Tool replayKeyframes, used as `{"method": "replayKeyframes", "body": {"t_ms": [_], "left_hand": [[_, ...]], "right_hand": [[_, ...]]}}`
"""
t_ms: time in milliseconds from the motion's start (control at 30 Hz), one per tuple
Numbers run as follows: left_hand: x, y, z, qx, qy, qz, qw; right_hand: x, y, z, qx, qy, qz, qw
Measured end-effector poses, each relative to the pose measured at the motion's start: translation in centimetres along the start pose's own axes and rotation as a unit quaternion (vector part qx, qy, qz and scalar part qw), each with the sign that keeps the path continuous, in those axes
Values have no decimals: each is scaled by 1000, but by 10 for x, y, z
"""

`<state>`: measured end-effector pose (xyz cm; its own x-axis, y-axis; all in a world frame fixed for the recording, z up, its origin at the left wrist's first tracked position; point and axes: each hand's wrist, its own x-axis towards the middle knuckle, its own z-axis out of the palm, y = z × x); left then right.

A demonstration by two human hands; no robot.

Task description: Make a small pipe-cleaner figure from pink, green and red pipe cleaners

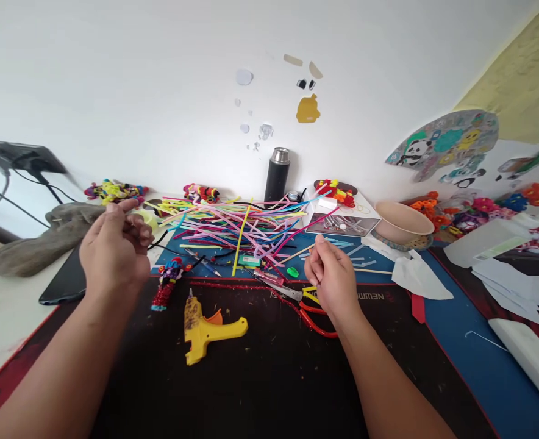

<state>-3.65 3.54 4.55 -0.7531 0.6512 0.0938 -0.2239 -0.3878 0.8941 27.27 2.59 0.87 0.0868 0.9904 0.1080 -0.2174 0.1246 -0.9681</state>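
Note:
My left hand [116, 250] is raised at the left, thumb against the index finger and the other fingers loosely curled. Anything between its fingertips is too small to make out. On the right, my right hand [331, 274] is closed in a pinch, its contents hidden. Below it lie pliers [315, 320] with red and yellow handles. A wooden stick [298, 253] ends beside its fingers. Between my forearms rests a yellow hot glue gun [205, 332]. A small pipe-cleaner figure [167, 283] lies near my left hand. Colorful pipe cleaners [233, 222] are heaped behind.
Against the wall stands a black thermos [277, 177]. A white box [342, 213], a beige bowl [404, 221] and crumpled white paper [418, 277] are at the right. A dark phone [63, 277] and a grey cloth pouch [36, 244] lie at the left.

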Motion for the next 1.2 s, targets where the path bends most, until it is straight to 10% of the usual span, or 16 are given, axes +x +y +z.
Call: {"method": "replayKeyframes", "body": {"t_ms": [200, 400, 467, 633, 733, 1200], "left_hand": [[4, -11, -6, 48, -44, 5, 998], [-6, 0, 13, 243, -247, 9, 938], [-8, 3, 26, 379, -367, 43, 848], [-15, -18, 58, 613, -570, 182, 515], [-15, -42, 68, 651, -582, 256, 415], [28, -63, 98, 729, -481, 241, 422]], "right_hand": [[4, 4, -3, 32, 27, 7, 999], [5, 17, -6, 43, 21, 25, 999], [4, 18, -5, 44, 20, 26, 998], [7, 19, -7, 62, 24, 24, 998], [9, 20, -8, 73, 23, 25, 997], [3, 14, 2, 77, -12, 37, 996]]}}
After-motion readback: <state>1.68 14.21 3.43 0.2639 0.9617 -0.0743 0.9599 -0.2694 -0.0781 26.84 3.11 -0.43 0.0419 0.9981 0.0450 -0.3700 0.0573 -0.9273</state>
